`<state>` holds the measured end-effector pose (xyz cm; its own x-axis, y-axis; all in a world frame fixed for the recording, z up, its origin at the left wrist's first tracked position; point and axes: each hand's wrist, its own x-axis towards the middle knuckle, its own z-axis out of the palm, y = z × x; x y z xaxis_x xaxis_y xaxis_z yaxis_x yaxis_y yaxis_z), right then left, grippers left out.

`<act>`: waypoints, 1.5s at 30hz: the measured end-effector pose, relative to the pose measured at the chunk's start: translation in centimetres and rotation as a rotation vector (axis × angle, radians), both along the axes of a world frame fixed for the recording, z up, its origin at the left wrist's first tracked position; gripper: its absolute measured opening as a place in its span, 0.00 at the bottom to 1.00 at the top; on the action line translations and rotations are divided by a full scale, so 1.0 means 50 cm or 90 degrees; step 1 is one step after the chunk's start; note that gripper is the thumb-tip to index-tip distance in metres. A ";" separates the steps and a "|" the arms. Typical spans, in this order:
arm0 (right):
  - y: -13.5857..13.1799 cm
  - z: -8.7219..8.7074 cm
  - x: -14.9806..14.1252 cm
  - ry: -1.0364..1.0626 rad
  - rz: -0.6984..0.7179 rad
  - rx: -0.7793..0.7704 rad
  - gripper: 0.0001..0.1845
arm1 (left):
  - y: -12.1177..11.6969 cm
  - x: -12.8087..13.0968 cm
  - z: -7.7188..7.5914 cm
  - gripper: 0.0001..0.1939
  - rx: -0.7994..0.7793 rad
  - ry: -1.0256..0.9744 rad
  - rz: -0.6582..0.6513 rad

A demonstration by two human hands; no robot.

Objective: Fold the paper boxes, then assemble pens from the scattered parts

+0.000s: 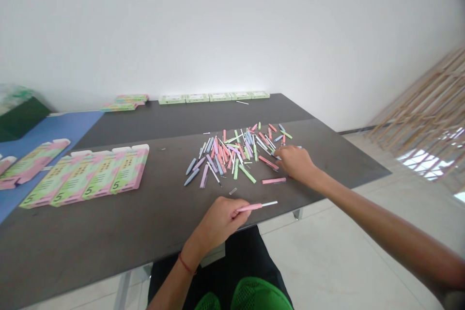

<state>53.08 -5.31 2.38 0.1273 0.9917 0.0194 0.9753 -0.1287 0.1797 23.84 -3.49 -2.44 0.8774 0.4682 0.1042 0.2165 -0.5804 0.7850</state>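
Note:
My left hand is closed on a pink pen with a white refill sticking out of its right end, held just above the dark table near the front edge. My right hand reaches out to the right side of a scattered pile of pastel pen parts, fingers curled down onto the pieces; what it grips is hidden. A loose pink pen barrel lies just in front of that hand.
Flat pink-and-green cartons lie in a row at the left, more on a blue mat. Green boxes line the table's far edge. A wooden rack leans at the right. The table's right edge drops to tiled floor.

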 end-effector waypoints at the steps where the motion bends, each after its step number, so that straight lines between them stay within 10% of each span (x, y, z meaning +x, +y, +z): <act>1: -0.001 -0.001 0.005 -0.019 -0.008 0.004 0.08 | 0.000 0.000 0.000 0.19 -0.002 -0.001 -0.003; 19: -0.020 -0.019 0.024 0.228 0.007 0.037 0.09 | 0.002 -0.001 0.000 0.18 0.020 -0.006 0.009; 29: -0.119 -0.015 -0.051 0.931 0.046 -0.170 0.27 | -0.013 -0.022 -0.006 0.14 0.112 -0.031 0.065; 39: -0.088 -0.023 0.066 0.295 -0.024 0.106 0.12 | -0.033 -0.056 0.004 0.15 0.085 -0.001 0.066; 45: -0.054 -0.047 0.058 0.346 0.178 0.018 0.13 | -0.032 -0.062 -0.003 0.14 0.024 0.002 0.040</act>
<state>55.99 -8.02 0.03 -0.1385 0.9890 0.0519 0.9238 0.1479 -0.3533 20.74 -5.08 -2.60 0.8472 0.5175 0.1199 0.2560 -0.5955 0.7615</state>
